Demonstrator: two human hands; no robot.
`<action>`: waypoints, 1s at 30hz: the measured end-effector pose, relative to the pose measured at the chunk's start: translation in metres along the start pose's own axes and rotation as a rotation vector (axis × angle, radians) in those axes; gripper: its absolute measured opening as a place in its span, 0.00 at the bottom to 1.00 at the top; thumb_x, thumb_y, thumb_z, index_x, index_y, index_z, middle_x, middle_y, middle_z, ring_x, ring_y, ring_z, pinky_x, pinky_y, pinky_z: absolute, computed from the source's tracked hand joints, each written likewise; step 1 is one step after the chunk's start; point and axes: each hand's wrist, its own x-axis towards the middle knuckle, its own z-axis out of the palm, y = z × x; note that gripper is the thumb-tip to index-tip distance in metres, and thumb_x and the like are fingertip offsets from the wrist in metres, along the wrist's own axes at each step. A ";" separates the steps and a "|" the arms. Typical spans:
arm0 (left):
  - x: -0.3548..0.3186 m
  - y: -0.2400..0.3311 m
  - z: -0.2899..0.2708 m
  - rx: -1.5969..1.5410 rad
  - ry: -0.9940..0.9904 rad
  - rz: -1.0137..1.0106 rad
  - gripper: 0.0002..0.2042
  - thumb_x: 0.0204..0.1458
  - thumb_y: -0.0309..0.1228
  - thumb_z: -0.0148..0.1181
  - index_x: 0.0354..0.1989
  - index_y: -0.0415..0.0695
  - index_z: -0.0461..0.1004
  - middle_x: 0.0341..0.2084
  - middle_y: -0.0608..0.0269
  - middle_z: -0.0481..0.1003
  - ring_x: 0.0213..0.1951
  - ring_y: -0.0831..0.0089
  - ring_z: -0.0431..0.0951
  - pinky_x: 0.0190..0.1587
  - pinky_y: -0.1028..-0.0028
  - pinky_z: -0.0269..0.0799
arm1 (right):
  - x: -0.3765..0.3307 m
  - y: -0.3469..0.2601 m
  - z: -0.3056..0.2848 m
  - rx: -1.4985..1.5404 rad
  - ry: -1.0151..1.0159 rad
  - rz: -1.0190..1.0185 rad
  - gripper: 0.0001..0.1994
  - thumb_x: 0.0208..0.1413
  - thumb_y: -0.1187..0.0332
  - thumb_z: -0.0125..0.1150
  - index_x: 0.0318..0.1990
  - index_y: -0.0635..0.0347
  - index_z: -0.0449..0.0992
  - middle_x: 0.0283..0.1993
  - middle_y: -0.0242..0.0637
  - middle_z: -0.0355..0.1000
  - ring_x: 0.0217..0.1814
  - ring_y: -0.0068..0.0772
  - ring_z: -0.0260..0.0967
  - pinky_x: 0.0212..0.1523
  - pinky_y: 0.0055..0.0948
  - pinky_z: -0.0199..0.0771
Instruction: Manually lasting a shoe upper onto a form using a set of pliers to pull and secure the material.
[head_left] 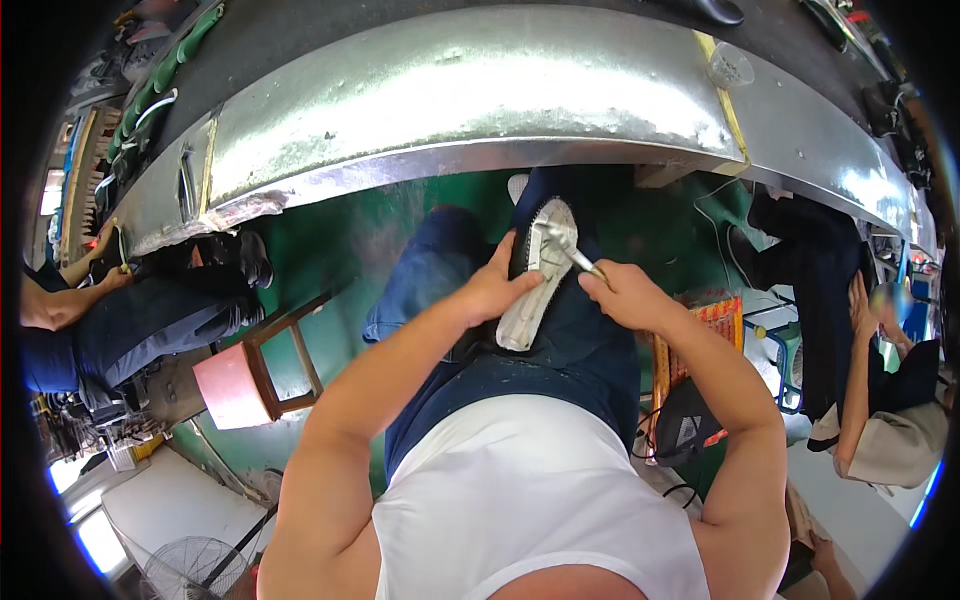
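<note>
A long metal workbench curves across the room well beyond the fingers, its shiny top dull in patches, with a yellow strip running along its right portion. Below it lies the green floor, to the left of the left hand's fingers. The seated person wears dark blue trousers and a white sleeveless top, and both forearms come up from below toward the lap.

Off to the left of the fingers stands a small wooden stool with a pinkish seat, and past it another person sits in dark trousers. To the right of the fingers a second co-worker in dark clothing bends over, near a blue frame stand. Just below the right hand's wrist there is an orange crate with a dark cap resting against it.

A shoe lies on the lap between the two hands, sole turned upward, pale and worn, its toe pointing away toward the bench. The left hand wraps its fingers over the shoe's left edge, pressed together and gripping it, thumb lying along the sole. The right hand is curled in a fist round the handle of a metal tool, whose head rests on the sole, just ahead of the left hand's fingertips.
</note>
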 end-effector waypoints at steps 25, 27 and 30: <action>-0.024 -0.081 0.025 0.110 -0.029 0.232 0.49 0.57 0.41 0.58 0.74 0.41 0.25 0.73 0.36 0.28 0.74 0.42 0.25 0.73 0.54 0.29 | -0.037 0.020 0.012 0.000 -0.459 0.035 0.23 0.67 0.50 0.48 0.37 0.65 0.75 0.31 0.48 0.77 0.32 0.47 0.76 0.37 0.42 0.75; -0.026 -0.077 0.027 0.019 0.018 0.232 0.49 0.56 0.38 0.59 0.75 0.43 0.26 0.73 0.36 0.28 0.75 0.45 0.25 0.73 0.56 0.29 | -0.035 0.012 -0.002 0.178 -0.585 0.223 0.23 0.68 0.52 0.46 0.34 0.66 0.75 0.28 0.43 0.75 0.27 0.35 0.74 0.34 0.34 0.74; -0.021 -0.073 0.024 -0.068 -0.006 0.226 0.49 0.56 0.36 0.60 0.75 0.43 0.26 0.73 0.37 0.29 0.75 0.47 0.26 0.73 0.58 0.30 | -0.037 -0.001 -0.011 0.183 -0.384 0.120 0.22 0.69 0.54 0.46 0.35 0.66 0.74 0.30 0.44 0.75 0.29 0.34 0.74 0.35 0.34 0.74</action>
